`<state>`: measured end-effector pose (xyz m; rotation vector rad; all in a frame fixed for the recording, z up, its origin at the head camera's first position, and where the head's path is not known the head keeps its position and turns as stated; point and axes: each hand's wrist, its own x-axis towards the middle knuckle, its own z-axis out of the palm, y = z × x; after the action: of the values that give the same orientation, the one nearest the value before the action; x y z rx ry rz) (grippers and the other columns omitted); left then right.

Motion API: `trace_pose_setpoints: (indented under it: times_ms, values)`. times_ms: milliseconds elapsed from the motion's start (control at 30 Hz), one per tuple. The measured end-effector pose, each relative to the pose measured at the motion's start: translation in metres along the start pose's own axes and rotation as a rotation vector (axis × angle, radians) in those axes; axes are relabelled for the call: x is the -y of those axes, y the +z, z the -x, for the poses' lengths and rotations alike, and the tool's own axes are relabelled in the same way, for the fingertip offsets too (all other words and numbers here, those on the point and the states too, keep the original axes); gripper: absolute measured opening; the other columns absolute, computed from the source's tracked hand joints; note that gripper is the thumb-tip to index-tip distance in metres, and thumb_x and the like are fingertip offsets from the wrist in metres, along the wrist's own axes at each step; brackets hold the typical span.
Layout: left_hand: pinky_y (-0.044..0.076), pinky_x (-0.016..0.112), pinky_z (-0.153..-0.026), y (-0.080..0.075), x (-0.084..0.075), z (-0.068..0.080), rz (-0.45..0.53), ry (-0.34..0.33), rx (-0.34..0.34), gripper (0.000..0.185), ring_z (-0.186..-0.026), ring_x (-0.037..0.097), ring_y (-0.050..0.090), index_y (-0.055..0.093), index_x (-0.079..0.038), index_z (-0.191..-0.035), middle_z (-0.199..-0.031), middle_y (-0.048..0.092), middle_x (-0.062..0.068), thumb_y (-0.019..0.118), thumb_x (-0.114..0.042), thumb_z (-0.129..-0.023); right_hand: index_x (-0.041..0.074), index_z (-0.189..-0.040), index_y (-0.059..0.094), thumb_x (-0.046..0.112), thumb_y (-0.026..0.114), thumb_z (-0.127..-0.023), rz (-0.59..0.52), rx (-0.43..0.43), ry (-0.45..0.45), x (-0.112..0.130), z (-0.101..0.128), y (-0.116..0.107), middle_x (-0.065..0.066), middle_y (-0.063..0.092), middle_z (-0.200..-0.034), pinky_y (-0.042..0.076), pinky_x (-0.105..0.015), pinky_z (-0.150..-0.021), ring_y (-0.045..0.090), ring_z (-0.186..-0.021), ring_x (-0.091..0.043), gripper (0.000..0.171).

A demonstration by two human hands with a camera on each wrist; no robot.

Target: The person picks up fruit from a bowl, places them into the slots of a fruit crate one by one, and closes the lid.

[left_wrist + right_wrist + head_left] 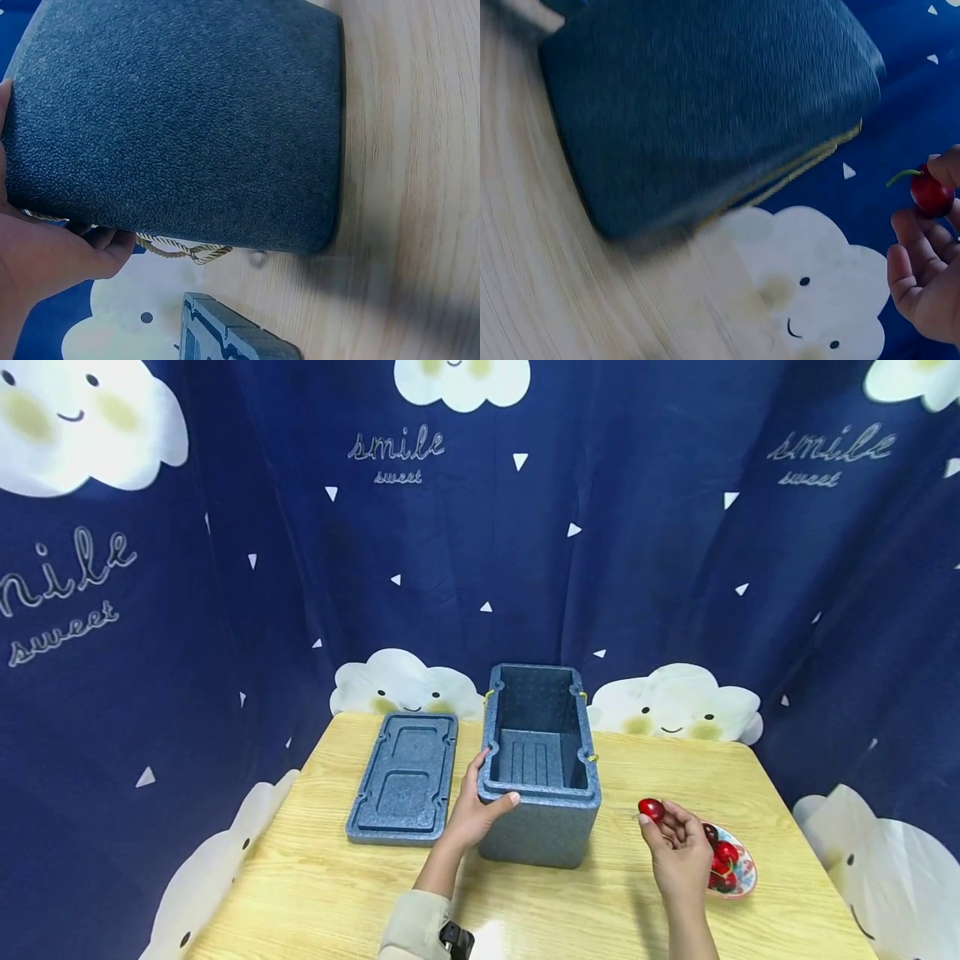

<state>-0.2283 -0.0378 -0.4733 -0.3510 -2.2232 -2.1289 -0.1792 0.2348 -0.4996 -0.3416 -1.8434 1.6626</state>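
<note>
On the table, the left hand is gripping the open grey box, its long axis running near to far; right of it, the right hand is pinching a glossy red cherry.

You have one foam box at left hand, one lid beside it, one cherry in right hand, one plate of several more cherries behind it.
</note>
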Motion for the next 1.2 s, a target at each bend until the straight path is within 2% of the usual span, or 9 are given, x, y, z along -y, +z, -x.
trace_pose_setpoints:
  times_ms: [233, 467, 667, 900, 1133, 1200]
  values:
    - [0.022, 0.051, -0.102, 0.001, 0.0, -0.001, 0.014, -0.01, 0.001, 0.084, -0.128, 0.037, 0.026, 0.022, -0.006, -0.146, -0.143, 0.023, 0.024, 0.072, -0.009, -0.078, -0.014, -0.11, 0.056, -0.01, 0.068, -0.077, -0.069, 0.008, -0.048, 0.026, 0.015, 0.02, 0.0, 0.061, -0.089, 0.041, -0.011, -0.057, 0.055, -0.075, -0.006, 0.036]
    - [0.025, 0.049, -0.1, -0.002, 0.001, 0.002, 0.018, -0.009, -0.023, 0.084, -0.125, 0.036, 0.031, 0.023, -0.006, -0.145, -0.141, 0.025, 0.025, 0.073, -0.008, -0.077, -0.004, -0.111, 0.062, -0.006, 0.071, -0.076, -0.038, 0.048, -0.104, 0.026, 0.018, 0.043, 0.003, 0.061, -0.09, 0.042, -0.017, -0.059, 0.055, -0.078, -0.01, 0.036]
    - [0.026, 0.047, -0.1, -0.002, 0.001, 0.0, 0.033, 0.003, -0.005, 0.084, -0.124, 0.038, 0.034, 0.023, -0.004, -0.145, -0.14, 0.027, 0.025, 0.072, -0.007, -0.077, -0.005, -0.11, 0.061, -0.005, 0.071, -0.077, -0.083, 0.067, -0.106, 0.042, 0.014, 0.054, 0.0, 0.061, -0.09, 0.043, -0.016, -0.062, 0.056, -0.078, -0.011, 0.034]
    - [0.027, 0.046, -0.099, -0.002, 0.004, -0.002, 0.038, 0.002, -0.007, 0.084, -0.123, 0.038, 0.035, 0.023, -0.003, -0.145, -0.139, 0.03, 0.024, 0.073, -0.006, -0.076, -0.008, -0.112, 0.059, -0.01, 0.068, -0.077, -0.139, 0.153, -0.079, 0.058, 0.0, 0.063, -0.002, 0.061, -0.089, 0.044, -0.016, -0.063, 0.057, -0.076, -0.01, 0.036]
    - [0.026, 0.048, -0.1, 0.001, 0.033, -0.012, 0.034, -0.017, -0.036, 0.086, -0.125, 0.036, 0.033, 0.027, -0.019, -0.146, -0.142, 0.027, 0.019, 0.076, -0.015, -0.075, -0.006, -0.112, 0.06, -0.007, 0.07, -0.077, -0.125, 0.221, -0.055, 0.07, -0.015, 0.071, -0.006, 0.06, -0.09, 0.044, -0.016, -0.063, 0.056, -0.076, -0.01, 0.037]
    - [0.027, 0.047, -0.099, 0.001, 0.036, -0.013, 0.015, -0.026, -0.043, 0.086, -0.125, 0.034, 0.034, 0.028, -0.023, -0.145, -0.143, 0.028, 0.017, 0.077, -0.018, -0.075, -0.006, -0.113, 0.06, -0.007, 0.069, -0.078, -0.117, 0.246, -0.053, 0.072, -0.018, 0.074, -0.009, 0.06, -0.092, 0.044, -0.017, -0.064, 0.056, -0.076, -0.01, 0.036]
